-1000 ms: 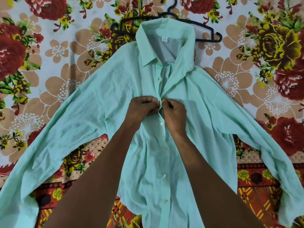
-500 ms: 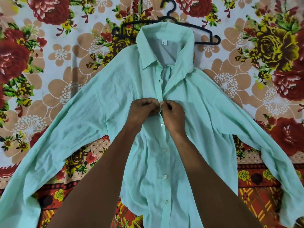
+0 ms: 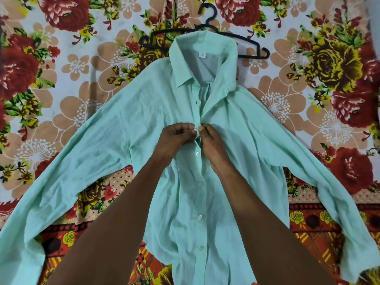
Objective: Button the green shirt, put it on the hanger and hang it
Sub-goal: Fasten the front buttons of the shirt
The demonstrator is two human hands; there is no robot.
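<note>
The green shirt [image 3: 144, 128] lies flat, front up, sleeves spread to both sides, collar at the far end. Several white buttons down its lower placket are fastened; above my hands the placket gapes open to the collar. My left hand [image 3: 176, 138] and my right hand [image 3: 211, 140] meet at chest height and pinch the two placket edges around a white button [image 3: 195, 128], which shows between my fingertips. A black plastic hanger [image 3: 207, 27] lies behind the collar, its middle hidden under the shirt.
A flowered bedsheet [image 3: 61, 64] in red, tan and white covers the whole surface under the shirt. Its red patterned border [image 3: 320, 219] runs across near me, beneath the sleeves.
The view has tilted so more of the hanger's hook shows. My fingers have worked the button at the placket; it now shows between my fingertips.
</note>
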